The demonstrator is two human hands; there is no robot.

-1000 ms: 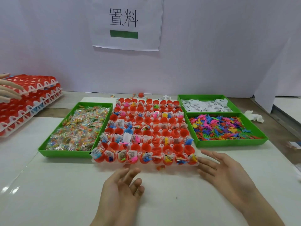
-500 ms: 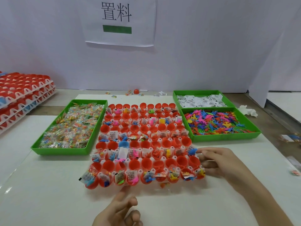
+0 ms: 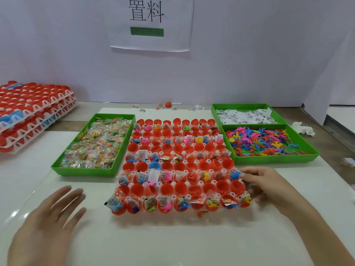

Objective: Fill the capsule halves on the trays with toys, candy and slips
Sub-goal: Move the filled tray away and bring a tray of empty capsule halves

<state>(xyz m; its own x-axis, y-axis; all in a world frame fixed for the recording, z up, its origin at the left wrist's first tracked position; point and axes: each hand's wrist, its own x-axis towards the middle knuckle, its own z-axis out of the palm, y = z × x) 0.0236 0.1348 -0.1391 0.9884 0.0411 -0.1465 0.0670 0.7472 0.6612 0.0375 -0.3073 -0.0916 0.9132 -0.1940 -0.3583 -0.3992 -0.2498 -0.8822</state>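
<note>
White desk (image 3: 182,244), centre: capsule tray (image 3: 173,197), right hand (image 3: 269,187) fingers (image 3: 251,175) curled on its right edge, prob. steadying it; left hand (image 3: 48,217) lower left, spread, holding nothing.

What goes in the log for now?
left hand: open, over table | right hand: grips capsule tray right edge | capsule halves: some filled, some empty

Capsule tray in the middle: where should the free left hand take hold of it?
Probably its left rim near the front corner, coming in from the left: the capsule tray is wide, flat and loaded, the right hand grips its right edge, and the green candy tray crowds the left side farther back.
</note>
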